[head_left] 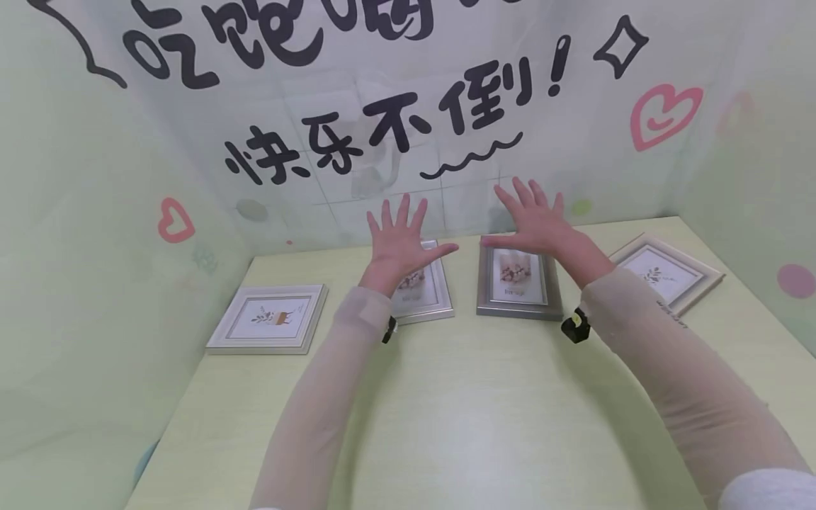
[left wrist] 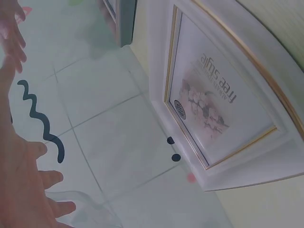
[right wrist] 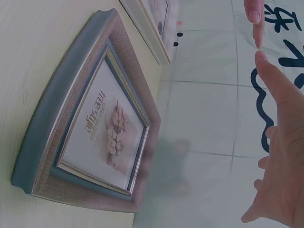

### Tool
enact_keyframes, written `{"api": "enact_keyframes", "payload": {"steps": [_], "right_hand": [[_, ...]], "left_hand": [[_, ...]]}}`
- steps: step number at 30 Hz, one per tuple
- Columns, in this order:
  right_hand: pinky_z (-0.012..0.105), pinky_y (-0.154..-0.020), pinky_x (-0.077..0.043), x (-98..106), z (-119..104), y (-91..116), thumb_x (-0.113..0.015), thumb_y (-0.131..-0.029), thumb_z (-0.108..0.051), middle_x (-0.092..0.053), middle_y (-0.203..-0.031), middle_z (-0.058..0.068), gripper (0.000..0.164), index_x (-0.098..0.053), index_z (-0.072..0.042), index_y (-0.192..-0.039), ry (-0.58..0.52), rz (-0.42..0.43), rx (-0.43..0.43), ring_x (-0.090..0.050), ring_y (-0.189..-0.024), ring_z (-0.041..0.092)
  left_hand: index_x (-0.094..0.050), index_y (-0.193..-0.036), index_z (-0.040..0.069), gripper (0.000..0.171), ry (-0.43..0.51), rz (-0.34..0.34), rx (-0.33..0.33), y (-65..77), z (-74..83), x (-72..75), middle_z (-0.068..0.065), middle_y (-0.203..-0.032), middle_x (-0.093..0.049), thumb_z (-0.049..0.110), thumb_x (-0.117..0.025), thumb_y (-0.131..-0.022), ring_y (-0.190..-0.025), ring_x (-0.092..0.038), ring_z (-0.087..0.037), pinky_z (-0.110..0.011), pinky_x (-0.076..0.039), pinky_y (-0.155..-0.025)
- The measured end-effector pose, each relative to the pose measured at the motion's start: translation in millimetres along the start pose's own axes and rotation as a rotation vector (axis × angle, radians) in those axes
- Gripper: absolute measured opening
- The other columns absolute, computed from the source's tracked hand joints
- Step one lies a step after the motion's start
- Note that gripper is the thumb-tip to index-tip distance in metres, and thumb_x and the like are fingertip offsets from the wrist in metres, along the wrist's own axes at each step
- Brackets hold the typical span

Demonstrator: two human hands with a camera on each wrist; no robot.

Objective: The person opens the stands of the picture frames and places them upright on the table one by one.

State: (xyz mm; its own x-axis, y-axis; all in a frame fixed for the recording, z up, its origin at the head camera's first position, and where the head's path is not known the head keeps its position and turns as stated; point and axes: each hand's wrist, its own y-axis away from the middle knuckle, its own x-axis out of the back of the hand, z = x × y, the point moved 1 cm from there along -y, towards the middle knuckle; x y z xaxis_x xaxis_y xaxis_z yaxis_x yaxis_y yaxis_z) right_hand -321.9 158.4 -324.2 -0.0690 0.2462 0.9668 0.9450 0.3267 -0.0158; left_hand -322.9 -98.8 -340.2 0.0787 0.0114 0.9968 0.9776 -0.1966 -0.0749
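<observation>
Both hands are raised above the far part of the table with fingers spread, holding nothing. My left hand (head_left: 398,248) hovers over a white picture frame (head_left: 440,301), hiding part of it. That white frame, with gold trim and a flower print, fills the right of the left wrist view. Over a grey-brown picture frame (head_left: 521,309) is my right hand (head_left: 538,225), its thumb covering the frame's top edge. The right wrist view shows the grey-brown frame's blue-grey outer edge and "free style" print. Each thumb points toward the other hand, with a gap between them.
A white picture frame (head_left: 266,319) lies at the left of the pale table (head_left: 446,411). Another light frame (head_left: 698,273) lies turned at the right, partly behind the right forearm. A printed curtain (head_left: 382,191) with black characters hangs behind and at the sides.
</observation>
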Motion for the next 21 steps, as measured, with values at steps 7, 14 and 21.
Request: {"api": "enact_keyframes", "payload": {"steps": [7,14,21], "right_hand": [[0.079,-0.112,0.006,-2.0,-4.0,-0.1,-0.053,-0.084,-0.076,0.01,-0.168,0.017,0.107,-0.001,-0.024,-0.162,-0.018,0.001,0.011,0.009,-0.153,0.046],[0.079,-0.113,0.001,-6.9,-10.7,-0.1,-0.053,-0.084,-0.076,0.005,-0.168,0.018,0.107,-0.002,-0.023,-0.162,0.02,-0.018,0.027,0.004,-0.153,0.046],[0.079,-0.114,-0.001,-12.6,-20.8,0.8,-0.056,-0.084,-0.075,0.001,-0.168,0.019,0.108,-0.003,-0.021,-0.162,0.02,-0.013,0.072,0.001,-0.153,0.047]], "left_hand": [[-0.004,-0.161,0.03,0.109,0.008,-0.001,0.008,4.6,-2.9,1.4,-0.006,-0.17,0.003,0.092,-0.035,-0.078,-0.154,0.003,-0.044,-0.069,0.0,-0.12],[-0.005,-0.161,0.029,0.108,-0.002,-0.024,-0.005,11.3,-2.2,0.6,-0.007,-0.17,-0.002,0.091,-0.036,-0.079,-0.154,-0.001,-0.045,-0.07,-0.001,-0.12],[-0.005,-0.161,0.029,0.107,-0.046,-0.028,-0.025,18.5,1.8,1.4,-0.006,-0.17,-0.003,0.091,-0.034,-0.079,-0.154,-0.004,-0.044,-0.069,-0.004,-0.121]]}}
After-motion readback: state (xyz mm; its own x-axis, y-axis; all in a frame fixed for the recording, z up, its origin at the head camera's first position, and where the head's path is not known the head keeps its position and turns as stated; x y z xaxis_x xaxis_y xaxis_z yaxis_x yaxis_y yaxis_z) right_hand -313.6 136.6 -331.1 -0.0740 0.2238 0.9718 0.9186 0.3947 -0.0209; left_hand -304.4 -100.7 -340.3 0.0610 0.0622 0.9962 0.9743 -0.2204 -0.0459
